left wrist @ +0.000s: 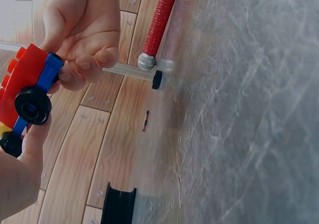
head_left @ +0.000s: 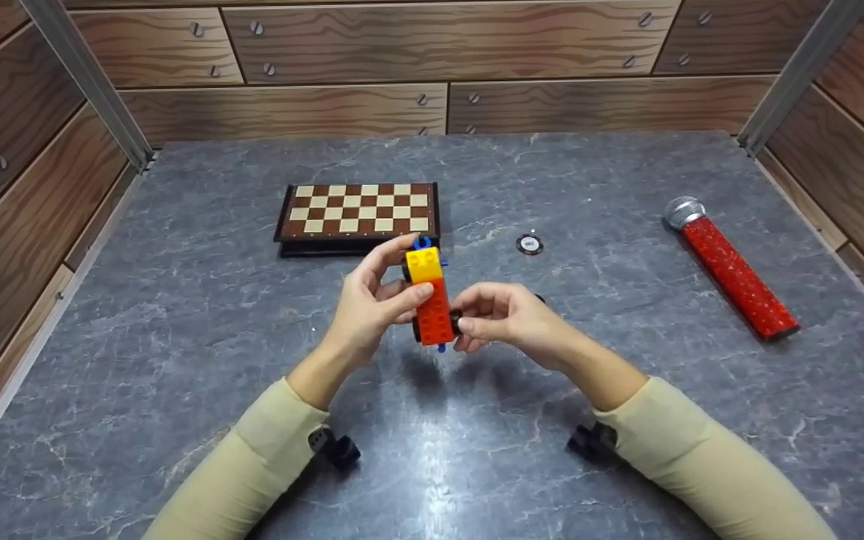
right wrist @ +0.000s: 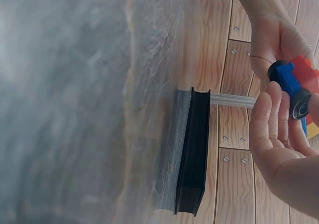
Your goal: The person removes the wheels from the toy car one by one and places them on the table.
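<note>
A toy car built of a yellow and a red brick on a blue base with black wheels is held above the grey table. My left hand grips its left side, thumb on the red brick and fingers curled behind the yellow end. My right hand pinches a black wheel at the car's lower right. In the left wrist view the car shows its blue base and a wheel. The right wrist view has the car past my fingers.
A folded chessboard lies just beyond the hands. A red glitter microphone with a silver head lies at the right. A small round disc sits between them. Wooden drawer-front walls enclose the table on three sides.
</note>
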`<state>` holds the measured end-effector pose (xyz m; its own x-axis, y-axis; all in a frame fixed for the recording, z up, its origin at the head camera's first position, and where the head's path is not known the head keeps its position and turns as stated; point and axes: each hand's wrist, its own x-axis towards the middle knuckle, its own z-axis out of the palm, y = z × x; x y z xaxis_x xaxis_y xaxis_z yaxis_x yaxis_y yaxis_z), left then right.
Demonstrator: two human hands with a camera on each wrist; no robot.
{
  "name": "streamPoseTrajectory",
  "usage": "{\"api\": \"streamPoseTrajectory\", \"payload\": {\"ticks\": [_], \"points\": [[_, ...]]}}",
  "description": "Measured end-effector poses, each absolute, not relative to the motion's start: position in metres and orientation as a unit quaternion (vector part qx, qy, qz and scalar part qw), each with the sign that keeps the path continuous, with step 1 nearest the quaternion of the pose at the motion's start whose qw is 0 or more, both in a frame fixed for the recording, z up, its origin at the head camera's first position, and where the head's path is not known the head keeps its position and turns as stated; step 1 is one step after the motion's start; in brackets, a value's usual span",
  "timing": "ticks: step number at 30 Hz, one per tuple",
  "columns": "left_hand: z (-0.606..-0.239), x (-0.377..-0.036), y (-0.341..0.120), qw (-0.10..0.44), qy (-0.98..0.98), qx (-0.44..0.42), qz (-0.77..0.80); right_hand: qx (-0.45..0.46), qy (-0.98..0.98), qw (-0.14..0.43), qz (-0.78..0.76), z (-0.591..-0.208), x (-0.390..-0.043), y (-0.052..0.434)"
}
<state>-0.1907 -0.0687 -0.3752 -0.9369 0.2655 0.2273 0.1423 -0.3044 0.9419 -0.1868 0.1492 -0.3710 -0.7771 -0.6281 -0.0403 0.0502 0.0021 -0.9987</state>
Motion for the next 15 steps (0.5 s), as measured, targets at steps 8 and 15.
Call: {"api": "streamPoseTrajectory", "payload": {"ticks": [8,15], "points": [[-0.3755,-0.1928,-0.0705,0.044,0.577,0.181,0.795,-0.181,0.613,0.275,-0.718,-0.3697,-0.1864,0.1483],[-0.3758,-0.1924,-0.0702,0.038,0.565,0.192,0.802,-0.158,0.585,0.277,-0.746,-0.3694,-0.186,0.1454]]}}
